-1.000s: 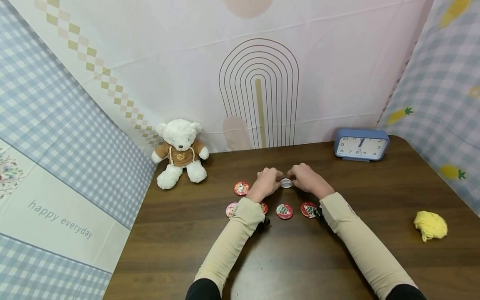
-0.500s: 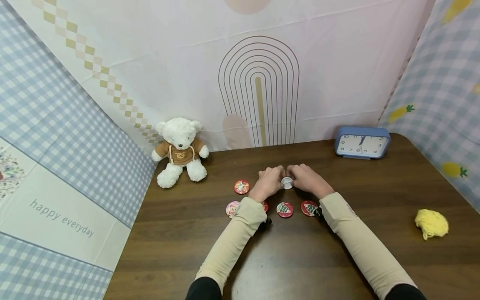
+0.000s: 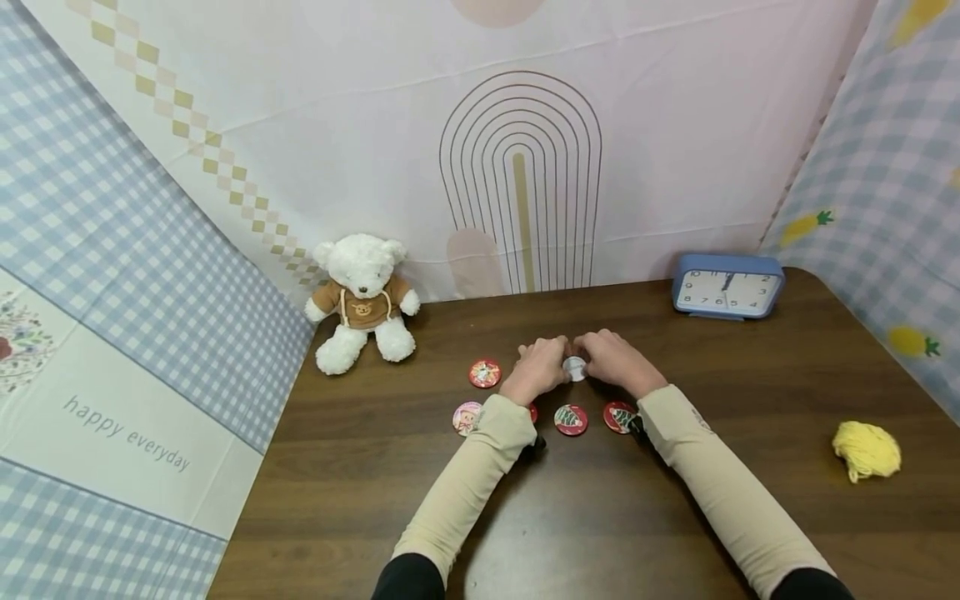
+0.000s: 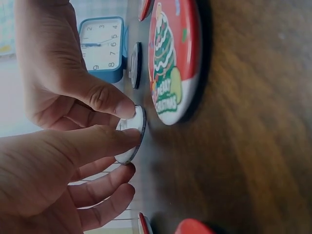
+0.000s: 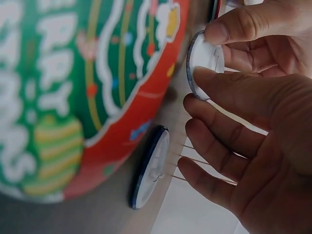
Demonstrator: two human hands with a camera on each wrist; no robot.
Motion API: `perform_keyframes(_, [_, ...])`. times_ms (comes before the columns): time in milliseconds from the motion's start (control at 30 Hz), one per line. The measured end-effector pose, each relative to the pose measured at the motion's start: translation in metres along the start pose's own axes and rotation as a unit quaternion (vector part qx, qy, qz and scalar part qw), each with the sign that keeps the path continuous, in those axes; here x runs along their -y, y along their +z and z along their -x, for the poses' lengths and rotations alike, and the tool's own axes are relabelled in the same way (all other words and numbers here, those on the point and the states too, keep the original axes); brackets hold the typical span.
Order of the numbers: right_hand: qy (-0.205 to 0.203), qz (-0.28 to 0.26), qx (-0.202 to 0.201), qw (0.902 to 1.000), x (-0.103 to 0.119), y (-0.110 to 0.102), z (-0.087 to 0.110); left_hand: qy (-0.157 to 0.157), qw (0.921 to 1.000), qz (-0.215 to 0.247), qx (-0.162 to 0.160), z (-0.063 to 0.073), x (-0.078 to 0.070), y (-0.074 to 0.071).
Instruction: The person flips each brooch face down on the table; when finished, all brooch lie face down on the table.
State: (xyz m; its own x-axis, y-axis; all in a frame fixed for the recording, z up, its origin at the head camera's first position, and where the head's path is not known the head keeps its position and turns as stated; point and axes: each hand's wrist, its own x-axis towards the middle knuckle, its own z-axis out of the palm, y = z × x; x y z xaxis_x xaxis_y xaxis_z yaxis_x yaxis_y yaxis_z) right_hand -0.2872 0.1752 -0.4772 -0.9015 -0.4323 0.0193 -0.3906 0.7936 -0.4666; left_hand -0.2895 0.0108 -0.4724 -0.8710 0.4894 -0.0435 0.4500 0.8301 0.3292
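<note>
Between both hands at mid-table is a round pin badge [image 3: 574, 368], its white back towards me and its dark rim visible in the wrist views. My left hand [image 3: 538, 367] pinches one side of it, thumb [image 4: 114, 140] across the white back. From the other side my right hand [image 3: 615, 360] pinches it too, while its remaining fingers [image 5: 214, 141] are spread loosely. Closer to me lie red Christmas-tree badges, one in the middle [image 3: 571, 420] and one by the right cuff [image 3: 618, 417]. Another badge [image 5: 148, 168] lies back-up near the right hand, hidden in the head view.
Left of the hands lie a red patterned badge [image 3: 484, 373] and a pink badge [image 3: 467, 418]; another red badge [image 3: 533, 412] is mostly behind the left cuff. A white teddy bear [image 3: 363, 304], a blue clock [image 3: 727, 287] and yellow yarn [image 3: 866, 451] stand farther out.
The held badge has tilted, from a narrow oval to a rounder view of its white back. Both hands stay almost in place, fingers shifting slightly around it.
</note>
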Motion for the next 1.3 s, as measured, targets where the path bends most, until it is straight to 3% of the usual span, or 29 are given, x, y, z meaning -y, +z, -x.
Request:
perform_keyframes(600, [-0.008, -0.003, 0.017, 0.9998, 0.005, 0.002, 0.001, 0.010, 0.9984, -0.043, 0.036, 0.001, 0.003, 0.001])
perform_keyframes(833, [-0.015, 0.007, 0.022, 0.9996, 0.005, 0.002, 0.001, 0.009, 0.9979, -0.051, 0.039, 0.003, 0.003, -0.001])
perform_keyframes(1033, [-0.021, 0.026, 0.002, 0.9994, 0.007, 0.000, 0.002, 0.017, 0.9977, -0.053, 0.038, 0.006, 0.005, -0.005])
perform_keyframes(1300, [-0.014, 0.028, 0.002, 0.9995, 0.013, 0.005, -0.003, 0.013, 0.9978, -0.051, 0.040, 0.011, 0.015, -0.007])
